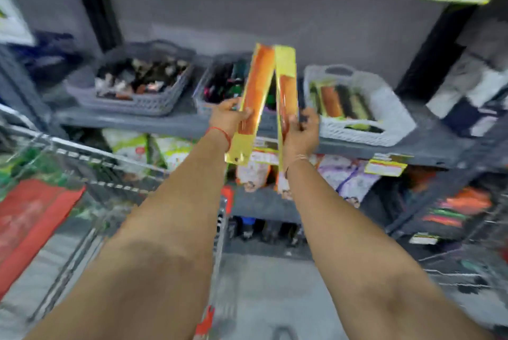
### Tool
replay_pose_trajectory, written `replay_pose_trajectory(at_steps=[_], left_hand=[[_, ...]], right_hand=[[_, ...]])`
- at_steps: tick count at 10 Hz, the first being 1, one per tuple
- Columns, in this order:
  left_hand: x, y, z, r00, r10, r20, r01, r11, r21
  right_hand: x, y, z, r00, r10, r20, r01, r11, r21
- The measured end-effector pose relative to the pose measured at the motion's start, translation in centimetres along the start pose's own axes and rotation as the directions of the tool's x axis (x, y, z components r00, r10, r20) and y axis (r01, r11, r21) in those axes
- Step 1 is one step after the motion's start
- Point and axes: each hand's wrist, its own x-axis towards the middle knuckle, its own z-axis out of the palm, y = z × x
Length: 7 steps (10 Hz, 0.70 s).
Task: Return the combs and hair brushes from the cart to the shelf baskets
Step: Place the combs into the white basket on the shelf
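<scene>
I hold two long packaged combs on yellow cards, raised in front of the shelf with their tops touching. My left hand (pixel 226 116) grips the left comb pack (pixel 254 97) near its middle. My right hand (pixel 301 130) grips the right comb pack (pixel 287 92). A white basket (pixel 395 116) to the right on the shelf holds similar orange and black comb packs. A grey basket (pixel 209 89) with dark items sits straight behind the packs, partly hidden. The wire cart (pixel 90 158) stands at the left. The frame is blurred.
Another grey basket (pixel 143 103) of small dark items sits on the shelf at left. The grey shelf board (pixel 154 122) runs across; packaged goods fill the lower shelves. A red bag (pixel 30 218) lies in the cart. Yellow price tags hang above and on the shelf edge.
</scene>
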Motion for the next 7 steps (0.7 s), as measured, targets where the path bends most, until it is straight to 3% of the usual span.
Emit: replay_pose_trajectory(at_steps=[1, 2, 3, 5, 6, 7], left_hand=[[1.2, 0.1, 7.0, 0.997, 0.074, -0.014, -0.07, 0.983, 0.169], [3.9, 0.7, 12.3, 0.999, 0.044, 0.028, -0.049, 0.976, 0.212], [6.7, 1.8, 17.5, 0.997, 0.022, 0.072, -0.036, 0.981, 0.191], [11.9, -0.5, 25.2, 0.983, -0.147, 0.107, 0.077, 0.868, 0.491], [12.7, -2.5, 26.9, 0.989, -0.136, 0.062, 0.057, 0.725, 0.687], [13.1, -4.9, 26.9, 0.986, -0.159, 0.052, -0.003, 0.293, 0.956]], right_hand=[[6.0, 0.0, -5.1, 0.988, 0.094, -0.123, -0.111, 0.984, -0.142], [12.7, -0.6, -9.1, 0.98, 0.175, -0.097, -0.187, 0.974, -0.129], [19.2, -2.0, -11.7, 0.979, 0.175, 0.102, -0.149, 0.964, -0.218], [28.2, -1.0, -12.8, 0.965, 0.223, 0.139, -0.169, 0.932, -0.32], [29.4, 0.4, -11.8, 0.942, 0.246, 0.23, -0.135, 0.902, -0.41], [28.5, 2.5, -11.4, 0.891, 0.277, 0.359, 0.048, 0.729, -0.683]])
